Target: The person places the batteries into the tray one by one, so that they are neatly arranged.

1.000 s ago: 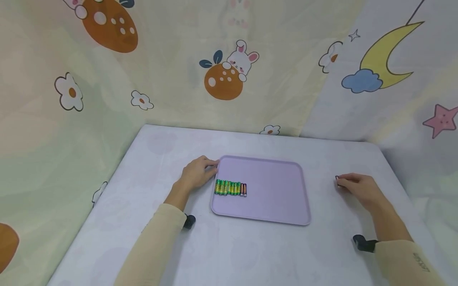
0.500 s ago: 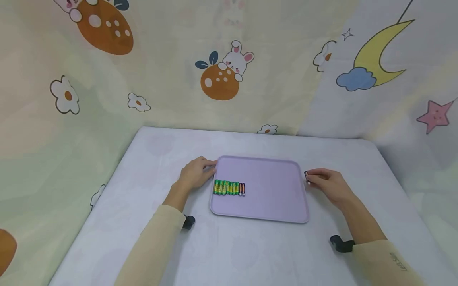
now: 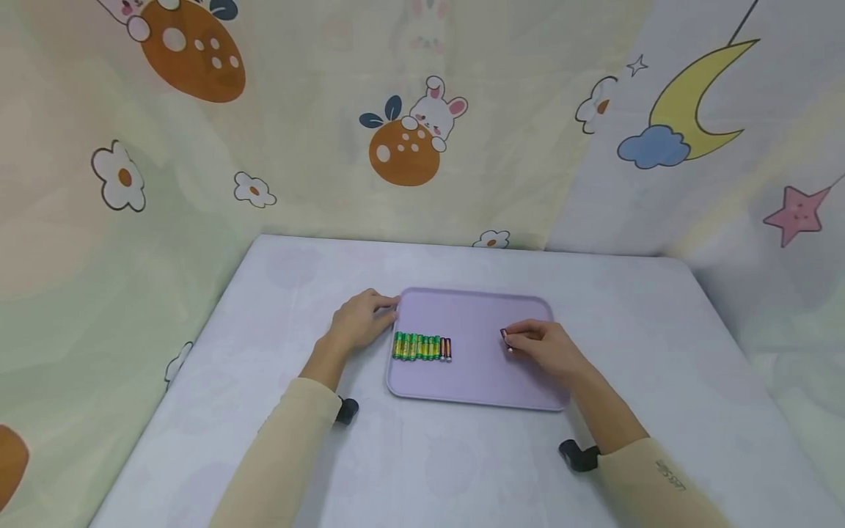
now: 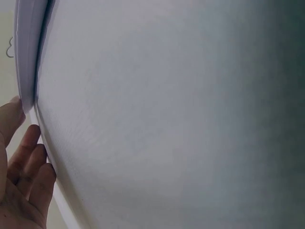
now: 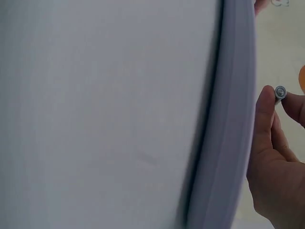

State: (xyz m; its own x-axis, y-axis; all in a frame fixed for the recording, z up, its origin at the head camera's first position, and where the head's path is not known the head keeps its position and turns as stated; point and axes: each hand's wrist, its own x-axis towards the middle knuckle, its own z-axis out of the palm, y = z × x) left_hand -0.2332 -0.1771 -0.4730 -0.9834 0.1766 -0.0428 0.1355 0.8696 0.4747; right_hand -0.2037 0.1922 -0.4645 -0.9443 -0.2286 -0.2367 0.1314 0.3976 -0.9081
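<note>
A row of several small batteries (image 3: 416, 346) lies side by side on the left part of a lilac tray (image 3: 472, 381); most are green and yellow, and the two at its right end are dark with orange. My left hand (image 3: 359, 320) touches the tray's left rim, its fingers fairly straight; the left wrist view shows the thumb at the rim and the other fingers low by the table. Over the right half of the tray, my right hand (image 3: 544, 350) pinches a dark battery (image 3: 506, 339) between thumb and fingertips. In the right wrist view the silvery end of that battery (image 5: 280, 92) faces the camera.
The tray rests on a table (image 3: 449, 462) with a pale cloth. Behind it hangs a curtain (image 3: 317, 95) printed with rabbits, flowers and a moon. A black wrist device (image 3: 579, 456) sits at the right cuff, another black one (image 3: 347, 411) at the left.
My right hand has moved left with the battery, from the table beyond the tray's right side to over the tray. The left hand has stayed at the rim.
</note>
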